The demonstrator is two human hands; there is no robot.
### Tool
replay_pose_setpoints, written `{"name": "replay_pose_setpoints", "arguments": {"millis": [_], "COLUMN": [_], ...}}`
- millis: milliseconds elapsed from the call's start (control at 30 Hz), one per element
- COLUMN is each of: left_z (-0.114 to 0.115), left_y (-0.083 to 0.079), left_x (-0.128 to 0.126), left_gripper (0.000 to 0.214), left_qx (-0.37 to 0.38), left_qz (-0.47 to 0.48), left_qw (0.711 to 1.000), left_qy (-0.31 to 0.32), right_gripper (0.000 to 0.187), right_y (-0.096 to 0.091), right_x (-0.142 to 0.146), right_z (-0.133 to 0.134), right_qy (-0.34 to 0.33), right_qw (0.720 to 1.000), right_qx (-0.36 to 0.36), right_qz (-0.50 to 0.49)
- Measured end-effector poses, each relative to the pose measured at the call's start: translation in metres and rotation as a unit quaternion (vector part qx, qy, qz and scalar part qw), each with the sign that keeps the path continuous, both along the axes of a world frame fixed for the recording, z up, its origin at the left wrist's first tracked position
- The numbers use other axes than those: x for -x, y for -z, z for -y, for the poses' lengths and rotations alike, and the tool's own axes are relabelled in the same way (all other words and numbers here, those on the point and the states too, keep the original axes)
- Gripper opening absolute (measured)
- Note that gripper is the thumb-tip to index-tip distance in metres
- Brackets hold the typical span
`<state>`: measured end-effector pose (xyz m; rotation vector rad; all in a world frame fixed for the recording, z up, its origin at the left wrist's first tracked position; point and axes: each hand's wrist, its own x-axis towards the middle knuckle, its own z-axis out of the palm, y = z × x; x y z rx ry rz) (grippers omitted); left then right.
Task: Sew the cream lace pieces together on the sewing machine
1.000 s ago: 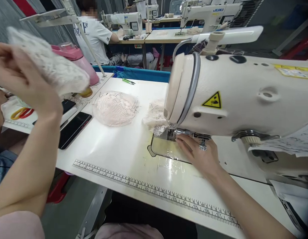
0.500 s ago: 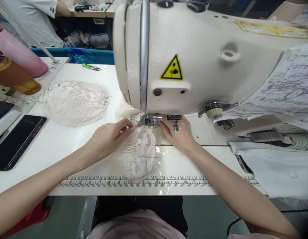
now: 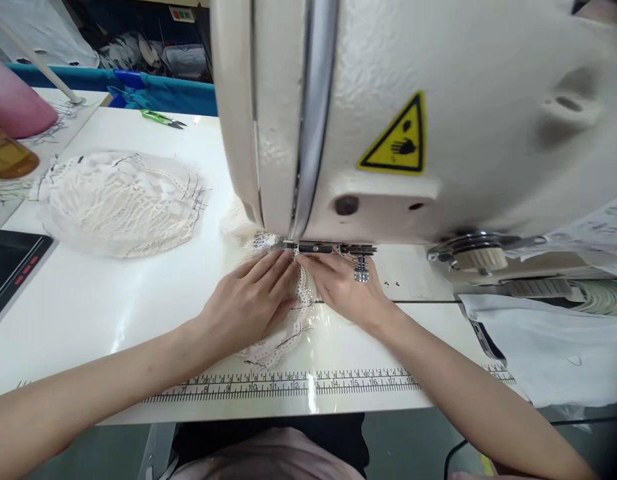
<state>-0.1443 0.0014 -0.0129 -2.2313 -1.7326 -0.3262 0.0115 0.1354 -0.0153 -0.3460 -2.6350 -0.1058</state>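
Observation:
A piece of white lace fabric [image 3: 302, 293] lies under the needle area of a sewing machine [image 3: 276, 133], its lower end trailing toward the table's front edge. My left hand [image 3: 253, 293] rests flat on the lace, fingers stretched out and their tips close to the presser foot. On the lace's right edge, the fingertips of my right hand [image 3: 346, 283] touch the cloth beside the foot; its fingers are extended and partly hidden behind the machine's metal parts. The needle itself is hidden. More pale fabric [image 3: 238, 220] bunches behind the foot.
Left of the machine lies a stack of lace pieces [image 3: 123, 203] with dark thread ends. Green thread snips [image 3: 161, 119] lie behind it. A phone [image 3: 13, 267], an amber cup [image 3: 8, 153] and a pink bottle [image 3: 18, 100] stand far left. A printed ruler [image 3: 273, 387] runs along the front edge.
My left hand has moved right and flattened over the lace by the foot. My right hand has shifted slightly left to the lace edge. The view has moved closer to the machine.

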Motion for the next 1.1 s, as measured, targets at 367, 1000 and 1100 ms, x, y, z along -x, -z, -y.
{"name": "replay_pose_setpoints", "arguments": {"millis": [367, 1000, 1100], "left_z": [-0.004, -0.004, -0.005], "left_y": [-0.002, 0.001, -0.003], "left_x": [0.006, 0.007, 0.007], "left_gripper": [0.040, 0.043, 0.042], "left_qx": [-0.012, -0.001, -0.011], "left_qz": [0.014, 0.029, 0.020], "left_qw": [1.000, 1.000, 1.000], "left_qy": [-0.002, -0.012, -0.009], "right_gripper": [0.038, 0.037, 0.035], "right_y": [0.003, -0.002, -0.002], "right_x": [0.005, 0.004, 0.001], "right_z": [-0.005, 0.005, 0.004], "right_qy": [-0.031, 0.020, 0.030], "right_qw": [0.996, 0.999, 0.999], "right_qx": [0.049, 0.030, 0.043], "right_qz": [0.062, 0.036, 0.009]}}
